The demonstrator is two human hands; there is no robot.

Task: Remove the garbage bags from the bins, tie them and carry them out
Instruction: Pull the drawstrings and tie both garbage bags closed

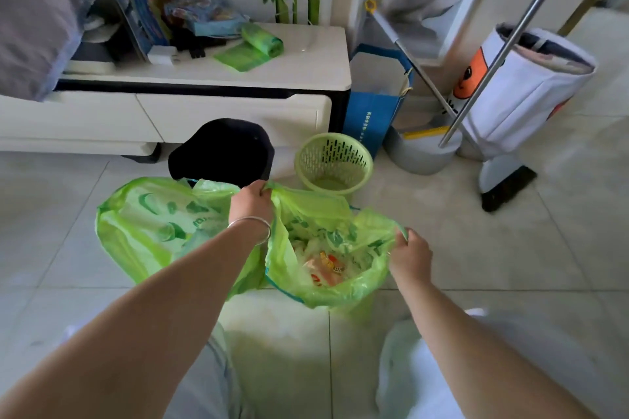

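Now two green garbage bags stand on the tiled floor (510,265) in front of the person. The left hand (251,202) has its fingers curled around the gathered rims of both bags, at the far edge where they meet. The left bag (149,224) is puffed up and mostly closed. The right bag (326,248) is open, and white and orange waste shows inside it. The right hand (410,253) pinches the right rim of this open bag with clenched fingers. Behind the bags there is a black bin (221,150), and beside it a green basket (335,161) with no bag in it. A roll of green bags (262,39) lies on the white tabletop (306,58).
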